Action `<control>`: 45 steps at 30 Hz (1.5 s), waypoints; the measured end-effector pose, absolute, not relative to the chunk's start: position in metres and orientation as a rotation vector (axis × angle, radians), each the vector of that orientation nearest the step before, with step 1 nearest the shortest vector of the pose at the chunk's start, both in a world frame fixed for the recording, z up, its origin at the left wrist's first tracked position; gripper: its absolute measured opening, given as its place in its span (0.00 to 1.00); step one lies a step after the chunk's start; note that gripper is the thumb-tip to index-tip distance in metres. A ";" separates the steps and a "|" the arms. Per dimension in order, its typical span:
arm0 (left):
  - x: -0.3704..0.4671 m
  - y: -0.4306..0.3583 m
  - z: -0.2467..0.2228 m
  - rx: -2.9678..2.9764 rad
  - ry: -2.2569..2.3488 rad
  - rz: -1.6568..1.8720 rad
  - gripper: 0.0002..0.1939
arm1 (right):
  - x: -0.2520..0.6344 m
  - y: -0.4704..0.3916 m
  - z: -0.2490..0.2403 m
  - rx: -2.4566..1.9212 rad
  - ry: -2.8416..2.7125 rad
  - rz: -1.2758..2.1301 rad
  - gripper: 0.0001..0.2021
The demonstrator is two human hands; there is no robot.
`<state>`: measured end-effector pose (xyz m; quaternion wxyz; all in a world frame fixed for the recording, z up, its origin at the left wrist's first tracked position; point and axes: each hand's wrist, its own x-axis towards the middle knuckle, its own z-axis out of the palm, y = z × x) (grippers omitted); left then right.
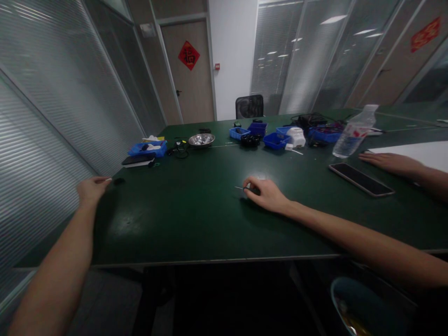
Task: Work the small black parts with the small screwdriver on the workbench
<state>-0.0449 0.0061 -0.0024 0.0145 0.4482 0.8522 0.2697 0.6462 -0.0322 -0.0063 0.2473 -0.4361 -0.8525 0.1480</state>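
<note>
My left hand (91,190) is at the left side of the green table (175,219), its thumb and fingers pinched on a small white piece (109,179). Just right of those fingertips is a small dark oval thing (119,181), too blurred to name. Over the table's middle, my right hand (266,195) is closed round a small thin-shafted tool (238,187). Its pale shaft points left out of my fingers, and a dark handle shows partly inside the hand. The tool's exact kind cannot be made out.
Another person's hand (392,163) rests by white paper (420,154) at right. Nearby are a phone (362,179) and a water bottle (355,133). Blue trays (276,141), a metal bowl (202,140) and cables (180,150) stand farther back. A bin (367,303) is below.
</note>
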 end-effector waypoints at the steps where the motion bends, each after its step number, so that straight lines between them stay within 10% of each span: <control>1: -0.045 0.007 -0.003 1.372 2.655 0.844 0.25 | 0.646 -0.032 -0.007 -1.187 -2.325 0.404 0.12; 45: -0.019 0.013 -0.001 1.111 2.664 0.951 0.22 | 0.644 -0.034 -0.004 -1.182 -2.335 0.396 0.11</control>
